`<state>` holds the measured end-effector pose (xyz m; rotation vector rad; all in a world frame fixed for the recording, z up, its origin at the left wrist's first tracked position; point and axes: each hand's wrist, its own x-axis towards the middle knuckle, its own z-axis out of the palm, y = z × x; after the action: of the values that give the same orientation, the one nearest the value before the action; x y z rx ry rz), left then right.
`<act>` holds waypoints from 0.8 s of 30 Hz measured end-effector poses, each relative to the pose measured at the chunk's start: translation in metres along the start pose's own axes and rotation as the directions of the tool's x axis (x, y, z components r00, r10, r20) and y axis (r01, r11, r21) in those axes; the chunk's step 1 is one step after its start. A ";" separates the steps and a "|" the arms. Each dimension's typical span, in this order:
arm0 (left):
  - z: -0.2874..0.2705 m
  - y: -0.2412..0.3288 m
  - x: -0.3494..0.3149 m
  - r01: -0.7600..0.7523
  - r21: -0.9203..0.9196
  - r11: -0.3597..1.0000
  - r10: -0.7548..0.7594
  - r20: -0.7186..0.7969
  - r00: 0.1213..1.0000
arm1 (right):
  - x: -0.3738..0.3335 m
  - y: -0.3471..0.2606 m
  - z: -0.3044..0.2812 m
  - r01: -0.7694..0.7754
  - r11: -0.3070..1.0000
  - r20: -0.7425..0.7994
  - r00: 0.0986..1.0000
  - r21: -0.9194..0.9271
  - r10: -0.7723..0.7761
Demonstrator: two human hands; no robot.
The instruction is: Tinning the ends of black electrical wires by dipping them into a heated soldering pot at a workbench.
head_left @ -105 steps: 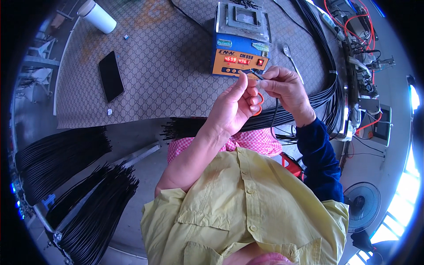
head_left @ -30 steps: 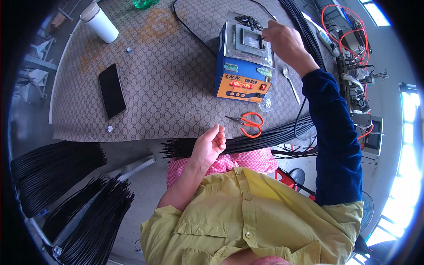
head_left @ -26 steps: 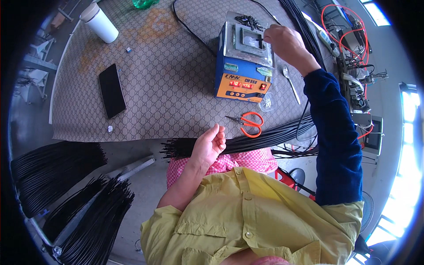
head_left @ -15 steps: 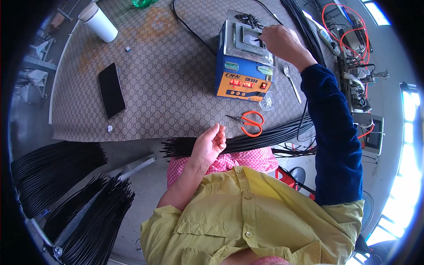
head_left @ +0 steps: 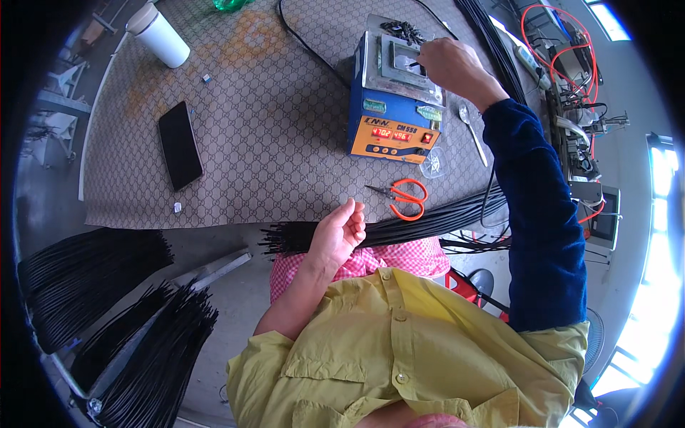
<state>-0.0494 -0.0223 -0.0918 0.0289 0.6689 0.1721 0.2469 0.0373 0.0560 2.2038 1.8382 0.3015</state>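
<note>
At the back right of the table stands a blue and orange solder pot [head_left: 389,135] with a lit red display. Over its square metal opening my right hand [head_left: 457,68] is closed in a pinch. A short dark thin piece sticks out from its fingertips toward the silvery bath [head_left: 405,60]; most of it is hidden. My left hand [head_left: 340,234] rests near the table's front edge, fingers loosely curled in, with nothing visible in them. Right of it lie small scissors [head_left: 408,200] with orange handles. A long bundle of black cables [head_left: 428,227] runs along the front edge.
Small dark pieces [head_left: 402,30] lie on the pot's back ledge. A spoon [head_left: 472,135] and a clear dish [head_left: 431,164] sit beside the pot. Leftward are a phone [head_left: 180,146] and a white tumbler [head_left: 160,39]. More black cables [head_left: 150,357] hang at lower left.
My right hand and sleeve have shifted very slightly left over the pot. The left hand has stayed in place.
</note>
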 end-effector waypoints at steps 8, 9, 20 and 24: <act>0.004 0.000 -0.004 0.016 0.028 0.999 -0.016 0.007 1.000 | -0.020 0.013 -0.008 0.051 0.977 -0.231 0.973 0.206 -0.002; 0.007 0.000 -0.007 0.020 0.040 0.999 -0.020 0.006 1.000 | -0.026 0.016 -0.004 0.007 0.922 -0.191 0.979 0.387 0.073; 0.077 0.025 -0.020 -0.265 0.314 0.912 0.195 0.238 0.951 | -0.104 -0.022 0.006 -0.179 -0.458 0.235 0.969 0.871 0.069; 0.112 0.036 -0.024 -0.391 0.363 0.846 0.286 0.310 0.907 | -0.115 -0.035 0.011 -0.110 -0.519 0.186 0.978 0.847 0.097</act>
<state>-0.0036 0.0122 0.0134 0.5809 0.4365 0.3612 0.1972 -0.0710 0.0347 3.0442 1.7697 -2.6914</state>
